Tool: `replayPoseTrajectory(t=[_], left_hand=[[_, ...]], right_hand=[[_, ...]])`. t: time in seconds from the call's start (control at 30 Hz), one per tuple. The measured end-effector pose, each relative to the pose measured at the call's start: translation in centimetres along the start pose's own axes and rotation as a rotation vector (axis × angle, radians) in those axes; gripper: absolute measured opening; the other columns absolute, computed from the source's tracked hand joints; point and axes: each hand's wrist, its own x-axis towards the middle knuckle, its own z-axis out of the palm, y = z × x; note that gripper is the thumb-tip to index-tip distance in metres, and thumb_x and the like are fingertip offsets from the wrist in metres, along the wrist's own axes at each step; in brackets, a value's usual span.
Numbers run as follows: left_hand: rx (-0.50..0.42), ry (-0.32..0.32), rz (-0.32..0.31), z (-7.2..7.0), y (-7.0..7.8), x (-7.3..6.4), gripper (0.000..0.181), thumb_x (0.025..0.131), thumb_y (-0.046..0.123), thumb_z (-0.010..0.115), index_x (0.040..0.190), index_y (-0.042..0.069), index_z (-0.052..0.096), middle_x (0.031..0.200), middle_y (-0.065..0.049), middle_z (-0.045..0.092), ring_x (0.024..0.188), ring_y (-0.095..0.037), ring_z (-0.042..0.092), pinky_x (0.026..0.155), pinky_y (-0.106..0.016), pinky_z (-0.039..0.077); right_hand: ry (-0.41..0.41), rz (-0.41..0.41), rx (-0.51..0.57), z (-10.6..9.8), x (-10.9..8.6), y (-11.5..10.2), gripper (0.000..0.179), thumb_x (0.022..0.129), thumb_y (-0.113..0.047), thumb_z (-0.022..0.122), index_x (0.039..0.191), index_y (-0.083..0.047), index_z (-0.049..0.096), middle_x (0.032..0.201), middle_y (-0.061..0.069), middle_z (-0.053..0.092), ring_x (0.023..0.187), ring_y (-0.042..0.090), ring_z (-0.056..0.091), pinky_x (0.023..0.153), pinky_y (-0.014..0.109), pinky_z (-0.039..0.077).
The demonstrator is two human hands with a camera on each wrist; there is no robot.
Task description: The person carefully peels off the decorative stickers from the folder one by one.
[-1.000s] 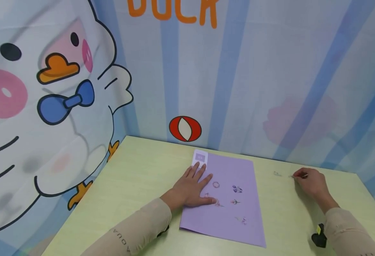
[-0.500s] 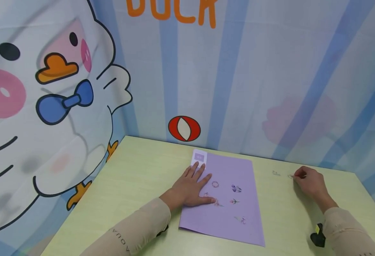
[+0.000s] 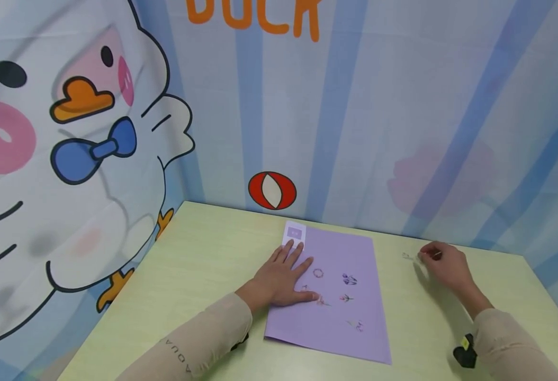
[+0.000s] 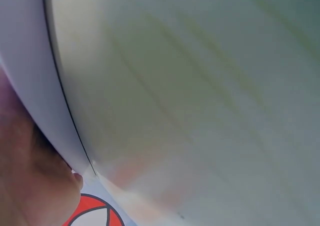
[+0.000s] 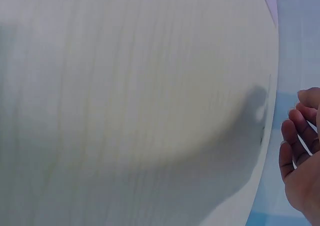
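Note:
My left hand [image 3: 281, 280] lies flat with spread fingers on a purple sheet of paper [image 3: 326, 344], its fingertips at a small white label [image 3: 295, 232] on the top left corner. Flower stickers dot the sheet, among them a blue-purple one [image 3: 349, 279], a pink one [image 3: 346, 298] and a pale one [image 3: 357, 325]. A small wreath sticker [image 3: 318, 273] sits beside the fingers. Right of the sheet, my right hand [image 3: 446, 264] pinches a small translucent sticker [image 3: 416, 258] between thumb and forefinger; its print is too small to make out. Another small sticker [image 3: 406, 256] lies close to those fingertips.
The pale wood-grain table [image 3: 212, 254] runs back to a cloth backdrop [image 3: 288, 106] printed with a duck, stripes and a red ball. A black object with a yellow patch [image 3: 465, 352] shows beside the right sleeve.
My right hand has moved left with the pinched sticker, closer to the other small sticker. The left hand stays flat on the purple sheet.

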Motion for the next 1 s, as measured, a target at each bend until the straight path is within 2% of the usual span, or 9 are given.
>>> replayPoseTrajectory(t=[0.17, 0.37, 0.47, 0.57, 0.8, 1.0], left_hand=[[0.017, 0.004, 0.002, -0.3, -0.1, 0.2, 0.096, 0.095, 0.087, 0.034, 0.170, 0.027, 0.027, 0.178, -0.010, 0.014, 0.164, -0.035, 0.007, 0.131, -0.049, 0.011], [-0.037, -0.019, 0.013, -1.3, -0.6, 0.6, 0.094, 0.094, 0.086, 0.037, 0.169, 0.030, 0.032, 0.177, -0.009, 0.018, 0.163, -0.035, 0.011, 0.131, -0.049, 0.013], [-0.035, 0.004, 0.025, -1.4, -0.8, 0.9, 0.091, 0.094, 0.085, 0.038, 0.167, 0.031, 0.037, 0.175, -0.008, 0.025, 0.163, -0.034, 0.013, 0.131, -0.049, 0.010], [-0.033, 0.035, 0.042, -0.9, -1.0, 1.2, 0.089, 0.094, 0.085, 0.039, 0.166, 0.032, 0.039, 0.173, -0.009, 0.028, 0.163, -0.034, 0.014, 0.131, -0.048, 0.008], [-0.071, 0.026, 0.046, 0.4, -1.4, 1.2, 0.090, 0.094, 0.085, 0.038, 0.168, 0.035, 0.031, 0.178, -0.006, 0.013, 0.164, -0.032, 0.003, 0.131, -0.046, 0.008], [-0.037, 0.027, 0.047, 0.5, -1.4, 1.4, 0.090, 0.094, 0.085, 0.036, 0.169, 0.034, 0.030, 0.178, -0.005, 0.013, 0.164, -0.032, 0.001, 0.131, -0.048, 0.006]], right_hand=[[-0.008, -0.057, 0.036, 0.5, 0.3, -2.3, 0.027, 0.105, -0.022, 0.068, 0.115, 0.002, 0.073, 0.098, 0.013, 0.071, 0.090, 0.029, 0.067, 0.070, 0.036, 0.051], [-0.013, -0.129, 0.069, 1.4, 0.4, -4.6, 0.026, 0.103, -0.022, 0.071, 0.115, 0.001, 0.073, 0.093, 0.006, 0.070, 0.085, 0.022, 0.065, 0.066, 0.030, 0.050], [-0.010, -0.183, 0.078, 2.1, 0.2, -5.7, 0.025, 0.101, -0.019, 0.073, 0.115, 0.002, 0.073, 0.093, 0.005, 0.070, 0.083, 0.021, 0.066, 0.069, 0.031, 0.051], [-0.031, -0.240, 0.084, 2.8, -0.1, -6.7, 0.026, 0.100, -0.016, 0.075, 0.117, 0.003, 0.072, 0.095, 0.006, 0.071, 0.084, 0.022, 0.067, 0.070, 0.033, 0.053], [-0.134, -0.303, 0.108, 4.1, -1.1, -9.1, 0.029, 0.098, -0.012, 0.077, 0.122, 0.003, 0.072, 0.104, 0.008, 0.073, 0.089, 0.021, 0.067, 0.072, 0.033, 0.055], [-0.192, -0.361, 0.118, 5.1, -1.4, -10.3, 0.027, 0.093, -0.010, 0.080, 0.117, 0.002, 0.074, 0.105, 0.009, 0.070, 0.090, 0.023, 0.067, 0.076, 0.037, 0.056]])
